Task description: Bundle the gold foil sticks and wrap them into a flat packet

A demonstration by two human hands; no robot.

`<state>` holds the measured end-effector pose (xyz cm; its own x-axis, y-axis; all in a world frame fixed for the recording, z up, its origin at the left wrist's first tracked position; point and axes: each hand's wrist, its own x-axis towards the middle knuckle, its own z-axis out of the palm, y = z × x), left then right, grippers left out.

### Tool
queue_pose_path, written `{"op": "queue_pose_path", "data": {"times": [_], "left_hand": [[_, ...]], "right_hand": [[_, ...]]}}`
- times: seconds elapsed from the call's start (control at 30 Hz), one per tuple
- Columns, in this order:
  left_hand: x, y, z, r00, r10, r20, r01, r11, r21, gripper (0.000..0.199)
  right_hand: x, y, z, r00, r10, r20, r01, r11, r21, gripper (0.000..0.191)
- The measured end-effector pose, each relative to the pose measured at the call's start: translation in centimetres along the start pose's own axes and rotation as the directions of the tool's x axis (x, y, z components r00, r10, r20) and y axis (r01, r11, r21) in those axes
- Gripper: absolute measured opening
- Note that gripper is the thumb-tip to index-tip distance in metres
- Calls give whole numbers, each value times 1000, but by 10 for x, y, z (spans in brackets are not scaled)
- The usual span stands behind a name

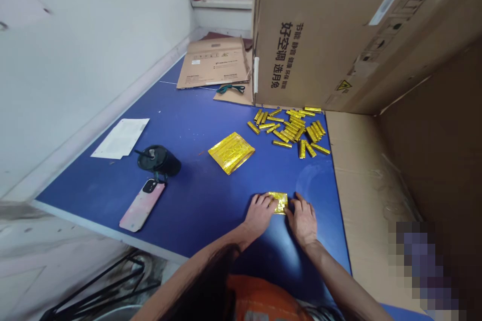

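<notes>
Left hand [259, 214] and right hand [302, 219] flank small gold foil square [279, 202] on blue tabletop [188, 210]; fingers [262, 201] spread apart, touching its edges, not clamped.

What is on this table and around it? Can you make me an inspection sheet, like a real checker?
Surface: a blue table, with cardboard along its right side.
Things in hand: a small gold foil piece lies between the hands; a bigger gold foil packet and a heap of gold foil sticks lie nearby.
Clutter: a black tumbler with a straw, a phone in a pink case, a white paper sheet, a flattened cardboard box.
Hands: the left hand and right hand have their fingers on the foil piece.
Cables: nothing seen.
Surroundings: a big cardboard box stands right; a white wall runs left.
</notes>
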<state>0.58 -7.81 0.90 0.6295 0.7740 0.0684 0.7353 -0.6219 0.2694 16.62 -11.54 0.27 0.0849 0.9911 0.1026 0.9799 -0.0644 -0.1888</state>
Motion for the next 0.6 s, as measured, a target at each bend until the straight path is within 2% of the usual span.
{"op": "queue_pose_path", "data": {"times": [0.1,0.27,0.43,0.6], "left_hand": [[-1,-2,-1,1000,22,-3,-22,1000,-2,31],[-4,-4,4,999,52,-14,-52,998,21,34],[-6,-4,8,998,60,6,-60,997,48,35],[-12,-1,3,996,75,46,-78,995,65,45]], "right_hand": [[-1,2,3,995,-91,-36,90,995,-37,37],[-9,5,6,966,-258,25,259,963,-71,46],[-24,9,7,950,-295,105,301,953,-38,44],[-27,6,1,935,-264,238,276,961,-19,57]]}}
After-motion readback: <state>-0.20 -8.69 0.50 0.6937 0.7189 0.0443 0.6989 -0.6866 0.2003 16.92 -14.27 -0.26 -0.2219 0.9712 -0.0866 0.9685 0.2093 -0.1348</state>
